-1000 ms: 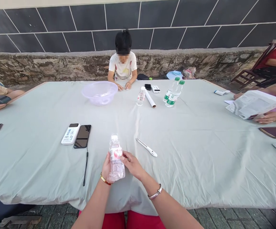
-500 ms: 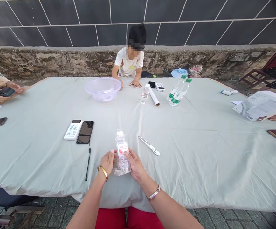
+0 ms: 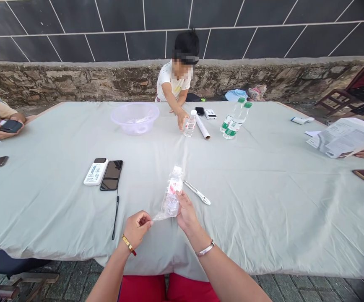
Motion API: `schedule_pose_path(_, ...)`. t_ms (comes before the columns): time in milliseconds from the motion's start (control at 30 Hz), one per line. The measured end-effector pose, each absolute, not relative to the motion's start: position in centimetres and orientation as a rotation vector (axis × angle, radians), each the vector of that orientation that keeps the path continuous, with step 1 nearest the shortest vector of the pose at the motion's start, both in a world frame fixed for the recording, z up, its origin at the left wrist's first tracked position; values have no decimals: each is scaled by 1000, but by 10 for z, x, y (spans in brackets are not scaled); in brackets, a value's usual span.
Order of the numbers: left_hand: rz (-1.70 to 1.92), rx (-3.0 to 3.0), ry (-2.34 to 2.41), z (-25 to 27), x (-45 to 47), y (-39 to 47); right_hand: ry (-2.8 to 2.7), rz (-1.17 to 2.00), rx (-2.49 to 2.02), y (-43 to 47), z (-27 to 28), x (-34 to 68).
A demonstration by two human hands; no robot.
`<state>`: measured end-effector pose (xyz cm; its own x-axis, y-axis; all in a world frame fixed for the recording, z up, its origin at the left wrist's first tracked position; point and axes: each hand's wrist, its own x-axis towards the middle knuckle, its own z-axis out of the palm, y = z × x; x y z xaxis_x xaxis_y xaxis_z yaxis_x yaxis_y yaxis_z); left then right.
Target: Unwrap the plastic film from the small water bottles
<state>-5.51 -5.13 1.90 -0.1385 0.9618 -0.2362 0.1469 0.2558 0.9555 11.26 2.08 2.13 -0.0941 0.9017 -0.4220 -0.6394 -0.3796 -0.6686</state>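
A small clear water bottle (image 3: 172,195) with a white cap and a red-and-white label leans in front of me, wrapped in thin clear plastic film (image 3: 161,215). My right hand (image 3: 186,211) grips the bottle by its right side. Down at the lower left, my left hand (image 3: 138,227) pinches the loose end of the film, which stretches out from the bottle's base. Just right of the bottle, a white utility knife (image 3: 197,192) lies on the grey tablecloth (image 3: 263,201).
A power bank (image 3: 95,172) and a phone (image 3: 111,175) with a wrist strap lie left. Further back are a purple basin (image 3: 134,121), another small bottle (image 3: 189,125), a film roll (image 3: 203,127) and two green-capped bottles (image 3: 234,121). A person (image 3: 175,84) sits opposite; others sit at both sides.
My left hand has moved down and left, drawing the film out from the bottle's base. The bottle has shifted right and tilted. The person opposite has reached out to the other small bottle.
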Motion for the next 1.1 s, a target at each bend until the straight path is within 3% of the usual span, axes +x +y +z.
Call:
schedule_pose_path(233, 1064, 787, 1321, 27, -34, -47, -344, 1777, -851, 22, 28, 113)
schedule_pose_path(700, 1208, 1212, 1590, 45, -18, -80, -192, 2079, -538, 31, 39, 118)
schedule_pose_path(900, 1421, 683, 1461, 28, -25, -76, -120, 2190, -516, 28, 43, 122)
schedule_pose_path(1100, 1098, 762, 1164, 32, -15, -51, -258, 2117, -629, 18, 39, 118)
